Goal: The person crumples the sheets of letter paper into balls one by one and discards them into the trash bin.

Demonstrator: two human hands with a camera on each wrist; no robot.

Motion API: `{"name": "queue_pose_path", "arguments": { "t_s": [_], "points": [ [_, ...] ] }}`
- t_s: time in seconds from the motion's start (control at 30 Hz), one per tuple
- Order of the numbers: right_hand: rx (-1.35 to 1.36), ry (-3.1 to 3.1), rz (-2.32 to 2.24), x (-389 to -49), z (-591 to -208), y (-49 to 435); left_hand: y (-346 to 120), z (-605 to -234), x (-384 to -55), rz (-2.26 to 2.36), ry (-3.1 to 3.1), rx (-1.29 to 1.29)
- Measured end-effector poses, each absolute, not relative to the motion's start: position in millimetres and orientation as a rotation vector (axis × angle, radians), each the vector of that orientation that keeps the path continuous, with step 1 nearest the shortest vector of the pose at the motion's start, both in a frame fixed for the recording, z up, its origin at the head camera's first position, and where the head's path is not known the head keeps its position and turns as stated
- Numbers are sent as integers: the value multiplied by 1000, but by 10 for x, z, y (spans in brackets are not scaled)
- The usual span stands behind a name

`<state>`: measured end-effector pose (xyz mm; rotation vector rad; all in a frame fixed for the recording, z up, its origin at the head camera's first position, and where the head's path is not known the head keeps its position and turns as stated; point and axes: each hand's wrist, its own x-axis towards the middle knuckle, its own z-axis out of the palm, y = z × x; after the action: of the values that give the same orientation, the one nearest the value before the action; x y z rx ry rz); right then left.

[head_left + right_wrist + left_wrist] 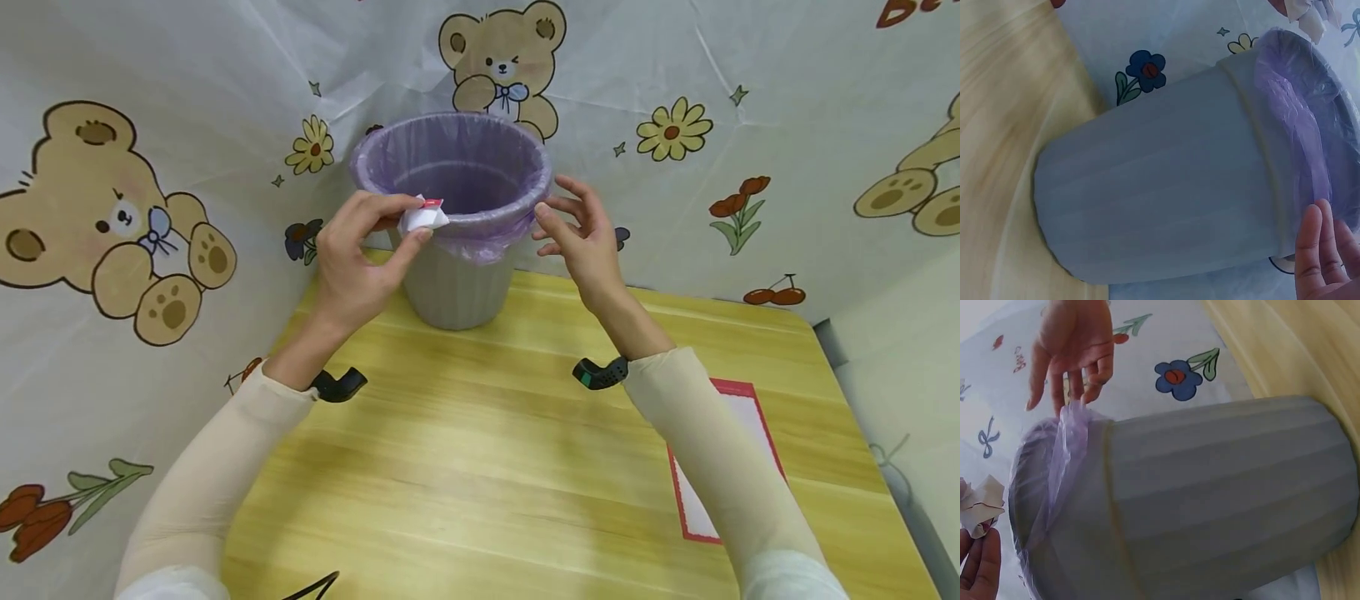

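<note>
A grey trash bin [459, 292], ribbed on its outside, stands upright near the table's back edge. Its thin purple bag [480, 243] lines the inside and folds over the rim. With thumb and fingers my left hand [358, 254] pinches a crumpled piece of paper [424, 218], white with a red patch, at the front left of the rim. The left wrist view also has this crumpled paper [982, 505] beside the bin's mouth. My right hand [583, 243] is at the rim's right side, fingers loosely bent and holding nothing; in the right wrist view its fingertips overlap the bag [1311, 147].
A white sheet with a red border [693, 500] lies at the right of the wooden table [450, 467], partly under my right forearm. Cloth printed with bears and flowers [247, 75] hangs behind and left. A black cable [318, 586] shows at the front edge.
</note>
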<state>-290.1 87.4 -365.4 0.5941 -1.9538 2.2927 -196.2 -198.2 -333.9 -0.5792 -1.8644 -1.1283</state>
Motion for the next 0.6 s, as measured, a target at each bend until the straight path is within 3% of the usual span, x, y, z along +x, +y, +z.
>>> {"name": "queue_pose_path", "arguments": {
  "t_s": [0.6],
  "points": [
    [410,-2132,2196,-2924,-3482,697,-2044,-3103,-2173,-1086,-1901,-566]
  ]
}}
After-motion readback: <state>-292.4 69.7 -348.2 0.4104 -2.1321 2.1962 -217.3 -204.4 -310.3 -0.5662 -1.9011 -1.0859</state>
